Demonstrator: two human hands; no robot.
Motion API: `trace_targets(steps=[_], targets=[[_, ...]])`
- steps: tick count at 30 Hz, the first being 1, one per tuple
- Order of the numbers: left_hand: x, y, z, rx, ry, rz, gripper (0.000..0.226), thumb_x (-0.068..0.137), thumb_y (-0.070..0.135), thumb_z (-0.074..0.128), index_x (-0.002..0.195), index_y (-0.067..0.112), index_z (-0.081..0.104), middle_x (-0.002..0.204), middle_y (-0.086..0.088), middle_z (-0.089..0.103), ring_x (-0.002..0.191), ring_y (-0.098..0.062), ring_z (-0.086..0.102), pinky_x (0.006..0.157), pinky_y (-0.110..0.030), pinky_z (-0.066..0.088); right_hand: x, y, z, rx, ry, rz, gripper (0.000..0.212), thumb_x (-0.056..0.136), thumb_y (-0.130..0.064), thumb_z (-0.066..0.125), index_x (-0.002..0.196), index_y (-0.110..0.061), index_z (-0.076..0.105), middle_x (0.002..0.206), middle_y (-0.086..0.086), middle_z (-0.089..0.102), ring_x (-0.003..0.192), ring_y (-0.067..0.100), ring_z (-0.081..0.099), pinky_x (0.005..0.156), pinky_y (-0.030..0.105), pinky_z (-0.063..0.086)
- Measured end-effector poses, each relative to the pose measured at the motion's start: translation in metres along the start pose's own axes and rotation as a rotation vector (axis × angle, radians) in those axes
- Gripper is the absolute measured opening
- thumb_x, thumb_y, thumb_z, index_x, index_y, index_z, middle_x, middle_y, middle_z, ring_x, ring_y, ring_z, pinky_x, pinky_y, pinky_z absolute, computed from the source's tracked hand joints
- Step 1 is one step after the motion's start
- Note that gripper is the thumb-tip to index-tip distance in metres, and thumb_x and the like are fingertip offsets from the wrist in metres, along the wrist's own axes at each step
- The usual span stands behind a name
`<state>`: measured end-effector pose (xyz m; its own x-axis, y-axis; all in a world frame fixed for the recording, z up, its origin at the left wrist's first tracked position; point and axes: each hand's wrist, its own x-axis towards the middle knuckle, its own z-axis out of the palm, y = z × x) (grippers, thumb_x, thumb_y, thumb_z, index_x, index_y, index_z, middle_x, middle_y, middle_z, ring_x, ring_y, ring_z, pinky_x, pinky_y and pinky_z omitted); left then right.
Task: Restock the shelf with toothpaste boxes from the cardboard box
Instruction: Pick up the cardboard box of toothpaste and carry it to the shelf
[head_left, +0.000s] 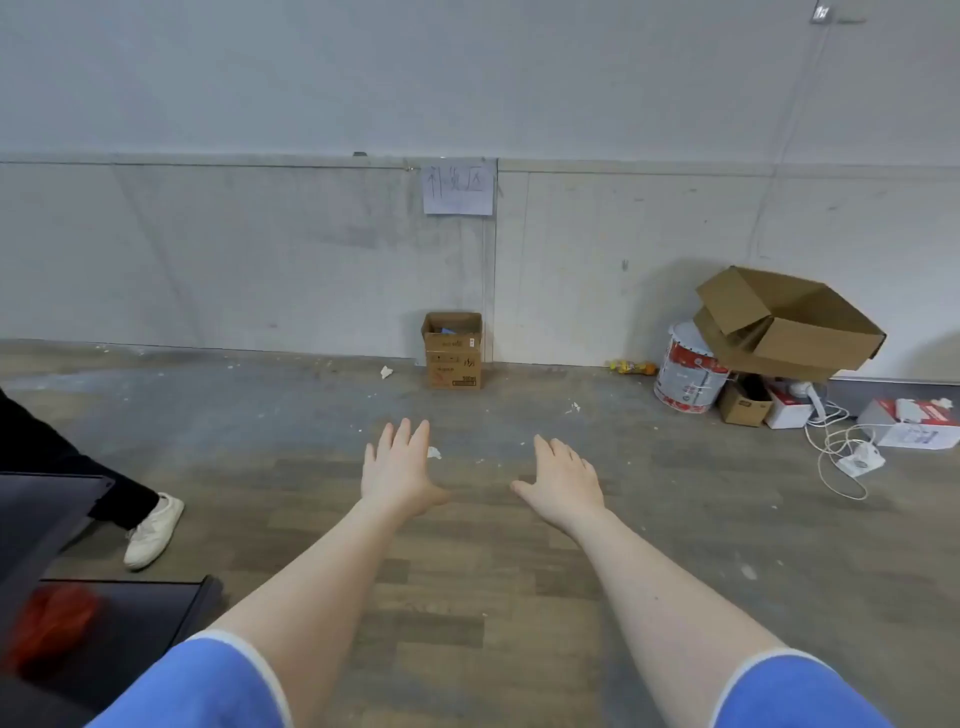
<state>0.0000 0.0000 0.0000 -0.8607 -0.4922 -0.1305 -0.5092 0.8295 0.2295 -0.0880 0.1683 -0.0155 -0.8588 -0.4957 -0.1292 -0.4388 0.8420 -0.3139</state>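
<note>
A small open cardboard box (453, 351) stands on the floor against the far wall, under a paper sign. Something blue shows inside its open top. Both my arms stretch forward over the wooden floor, well short of the box. My left hand (397, 470) is held flat with fingers straight and holds nothing. My right hand (563, 480) is likewise flat, palm down, and empty. Dark shelf boards (57, 512) jut in at the left edge, with a blurred red item on the lower one.
Another person's dark trouser leg and white shoe (153, 530) stand at the left by the shelf. At the right wall sit a tilted large open carton (789, 325), a paint bucket (688, 371), small boxes and a white cable with power strip (860, 460).
</note>
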Motion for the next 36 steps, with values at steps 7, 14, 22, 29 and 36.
trace_targets(steps=[7,14,22,29,36], targets=[[0.068,-0.012,0.008,-0.006,-0.026,-0.011,0.099,0.079,0.037,0.069,0.150,0.024,0.002,0.159,-0.001,0.000,0.145,-0.023,-0.004,0.118,-0.042,0.006,0.063,-0.004,0.010,-0.010,-0.024,0.033,0.074,0.091,-0.045,0.048,0.149,-0.015,0.013,0.156,0.009,0.017,0.144,0.024,0.014,0.117,0.042,0.015],[0.198,-0.039,0.004,0.021,-0.060,0.009,0.099,0.079,0.035,0.067,0.150,0.023,0.000,0.159,-0.002,-0.002,0.145,-0.024,-0.005,0.118,-0.042,0.007,0.185,-0.027,0.003,-0.057,-0.032,0.072,0.073,0.091,-0.044,0.048,0.149,-0.016,0.013,0.156,0.010,0.016,0.144,0.024,0.014,0.117,0.042,0.015],[0.331,-0.068,-0.035,0.009,-0.063,0.019,0.102,0.077,0.035,0.070,0.151,0.022,0.002,0.158,-0.004,0.000,0.145,-0.026,-0.004,0.117,-0.044,0.007,0.308,-0.063,-0.019,-0.092,-0.041,0.090,0.072,0.092,-0.043,0.047,0.149,-0.016,0.014,0.156,0.011,0.015,0.144,0.025,0.015,0.117,0.042,0.015],[0.433,-0.086,-0.051,-0.004,-0.060,-0.002,0.103,0.076,0.039,0.071,0.151,0.022,0.003,0.158,-0.004,0.000,0.145,-0.026,-0.004,0.118,-0.045,0.007,0.415,-0.081,-0.027,-0.095,-0.038,0.073,0.071,0.092,-0.043,0.047,0.148,-0.016,0.015,0.156,0.012,0.017,0.143,0.025,0.017,0.116,0.042,0.016],[0.581,-0.085,-0.048,0.016,-0.065,-0.031,0.101,0.075,0.034,0.070,0.150,0.021,0.004,0.158,-0.004,0.001,0.145,-0.026,-0.004,0.118,-0.043,0.008,0.572,-0.075,-0.023,-0.080,-0.050,0.062,0.071,0.091,-0.045,0.048,0.148,-0.016,0.017,0.155,0.011,0.020,0.143,0.025,0.018,0.116,0.042,0.019]])
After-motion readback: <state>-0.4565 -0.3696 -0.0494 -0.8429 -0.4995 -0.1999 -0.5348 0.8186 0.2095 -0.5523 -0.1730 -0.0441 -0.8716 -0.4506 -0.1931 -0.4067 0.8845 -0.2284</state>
